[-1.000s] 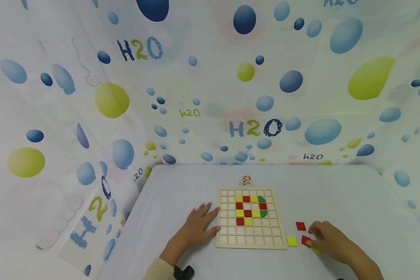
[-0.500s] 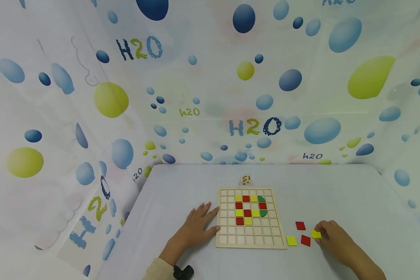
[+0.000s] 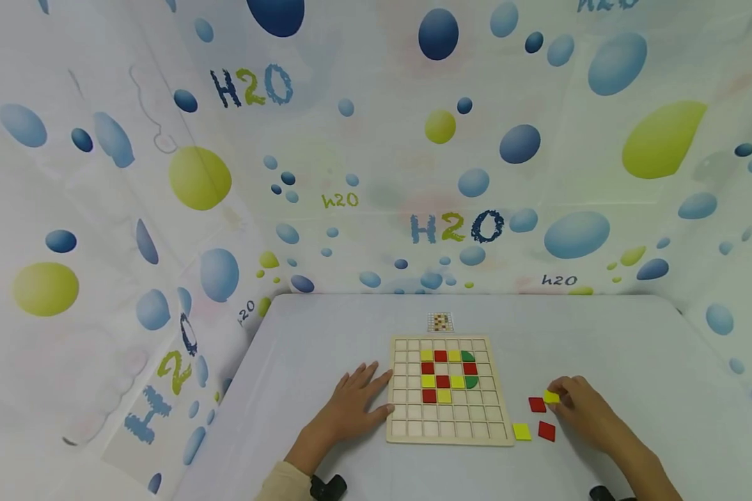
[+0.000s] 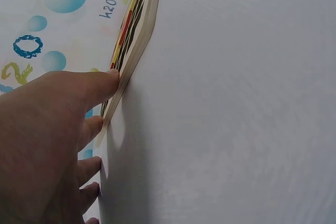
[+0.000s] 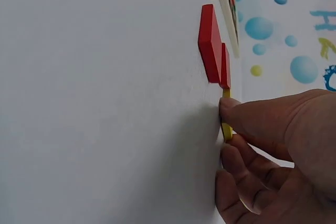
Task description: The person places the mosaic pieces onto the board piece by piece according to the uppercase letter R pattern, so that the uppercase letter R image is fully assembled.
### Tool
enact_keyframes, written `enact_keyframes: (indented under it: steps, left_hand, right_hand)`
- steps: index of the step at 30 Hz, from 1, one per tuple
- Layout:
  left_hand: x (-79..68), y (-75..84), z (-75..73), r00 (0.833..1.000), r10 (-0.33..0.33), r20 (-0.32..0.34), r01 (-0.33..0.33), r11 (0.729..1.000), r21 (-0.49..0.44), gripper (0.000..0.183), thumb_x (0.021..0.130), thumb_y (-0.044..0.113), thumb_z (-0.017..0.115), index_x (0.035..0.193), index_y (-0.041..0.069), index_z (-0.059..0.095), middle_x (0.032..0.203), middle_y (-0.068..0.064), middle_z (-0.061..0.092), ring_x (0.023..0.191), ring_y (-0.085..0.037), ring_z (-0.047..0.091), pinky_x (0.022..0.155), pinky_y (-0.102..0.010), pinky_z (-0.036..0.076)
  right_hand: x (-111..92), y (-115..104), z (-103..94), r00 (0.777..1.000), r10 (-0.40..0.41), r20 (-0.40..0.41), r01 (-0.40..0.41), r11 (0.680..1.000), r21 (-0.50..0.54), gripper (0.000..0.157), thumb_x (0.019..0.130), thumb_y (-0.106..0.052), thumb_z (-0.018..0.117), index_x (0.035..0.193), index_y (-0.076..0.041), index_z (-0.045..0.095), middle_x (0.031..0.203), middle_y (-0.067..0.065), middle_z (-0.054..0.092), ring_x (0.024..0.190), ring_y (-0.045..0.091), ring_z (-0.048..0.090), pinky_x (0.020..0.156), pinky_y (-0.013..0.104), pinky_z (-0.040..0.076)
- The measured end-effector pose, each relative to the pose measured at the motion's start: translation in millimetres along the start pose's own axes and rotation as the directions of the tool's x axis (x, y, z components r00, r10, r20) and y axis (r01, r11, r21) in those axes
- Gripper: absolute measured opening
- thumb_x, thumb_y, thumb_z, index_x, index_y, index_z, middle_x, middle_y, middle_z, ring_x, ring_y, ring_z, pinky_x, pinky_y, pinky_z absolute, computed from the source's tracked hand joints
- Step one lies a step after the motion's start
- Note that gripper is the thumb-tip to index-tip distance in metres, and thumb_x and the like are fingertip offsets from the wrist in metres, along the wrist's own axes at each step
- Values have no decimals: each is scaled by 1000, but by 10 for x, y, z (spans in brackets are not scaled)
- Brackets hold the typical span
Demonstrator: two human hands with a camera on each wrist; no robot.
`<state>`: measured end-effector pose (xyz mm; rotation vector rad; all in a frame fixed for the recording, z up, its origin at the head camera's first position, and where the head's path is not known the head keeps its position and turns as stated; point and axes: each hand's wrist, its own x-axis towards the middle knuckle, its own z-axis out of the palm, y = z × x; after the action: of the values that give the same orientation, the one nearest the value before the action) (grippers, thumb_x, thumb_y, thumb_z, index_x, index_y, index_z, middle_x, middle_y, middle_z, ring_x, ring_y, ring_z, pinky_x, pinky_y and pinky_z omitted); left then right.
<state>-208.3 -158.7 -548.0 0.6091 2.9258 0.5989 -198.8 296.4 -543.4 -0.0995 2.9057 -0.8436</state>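
My left hand (image 3: 354,402) rests with fingers spread, thumb and index fingertips at the left edge of a wooden grid board (image 3: 413,433). Red, yellow and green tiles fill some squares around the board's upper middle. To the right of the board, my right hand (image 3: 581,409) pinches a yellow square tile (image 3: 551,397) between thumb and fingers. That tile is right beside a red tile (image 3: 537,405). A second red tile (image 3: 546,431) and another yellow tile (image 3: 522,432) lie nearer the front. In the right wrist view the thumb covers part of the pinched yellow tile (image 5: 227,131).
A small card with a printed grid pattern (image 3: 441,322) lies behind the board on the white table (image 3: 326,327). Behind the table hangs a white sheet with blue and green drops (image 3: 376,139).
My right hand has picked up the yellow tile from beside the front red tile and moved it away from me, to beside the back red tile. The left hand stays put.
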Motion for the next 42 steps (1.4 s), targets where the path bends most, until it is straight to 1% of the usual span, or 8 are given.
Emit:
enact_keyframes:
  steps: [6,10,17,24,29,35,38,42]
  left_hand:
    - [-7,-1,-2,1000,-3,0,3,1000,0,68,103,56,56,163,27,44,172,-10,34,160,-37,27,127,-65,21]
    - [-2,-12,8,1000,2,1,-2,1000,0,68,103,56,57,163,26,44,171,-10,35,160,-37,27,127,-65,21]
    - [12,-27,24,1000,-6,3,6,1000,8,68,103,57,56,163,27,44,172,-9,34,161,-36,26,128,-64,21]
    - [23,-30,34,1000,-22,7,22,1000,22,69,102,58,56,163,28,44,172,-8,34,161,-35,26,128,-63,21]
    - [31,-29,45,1000,-27,11,27,999,35,69,102,60,55,163,29,43,172,-7,33,161,-34,26,128,-63,21]
    - [33,-23,42,1000,-27,9,27,999,28,69,102,60,55,163,30,44,172,-7,34,161,-34,26,128,-63,21]
    - [33,-26,41,1000,-26,9,26,999,22,69,102,60,55,163,30,44,172,-7,34,161,-34,26,128,-63,21]
    - [30,-27,35,1000,-27,11,27,999,16,69,102,61,56,163,31,44,172,-7,33,161,-34,25,128,-63,20]
  right_hand:
    - [178,-110,48,1000,-20,4,20,999,26,28,95,-8,76,119,2,64,106,12,61,96,24,61,91,48,62]
    - [263,-262,119,1000,-20,-9,20,999,47,28,96,-9,74,121,1,65,111,14,61,101,26,63,90,47,62]
    - [285,-746,300,996,-85,-23,87,994,74,26,98,-8,71,122,-4,65,117,11,60,106,24,61,95,47,60]
    - [216,-1252,565,987,-162,22,159,982,104,28,93,-9,79,118,-12,66,111,1,60,103,16,57,103,42,57]
    - [171,-1474,737,968,-247,46,242,966,85,22,91,-11,82,106,-18,68,105,-5,59,101,15,56,96,39,58]
    - [144,-1585,893,924,-375,75,375,927,7,17,91,-17,84,99,-21,69,100,-7,58,95,12,54,91,37,58]
    - [140,-1611,939,909,-409,85,412,911,-25,16,90,-18,85,97,-20,70,99,-8,57,92,11,53,88,34,58]
    - [135,-1638,954,903,-420,93,426,903,-58,17,90,-19,86,98,-21,71,96,-10,55,88,9,51,83,29,57]
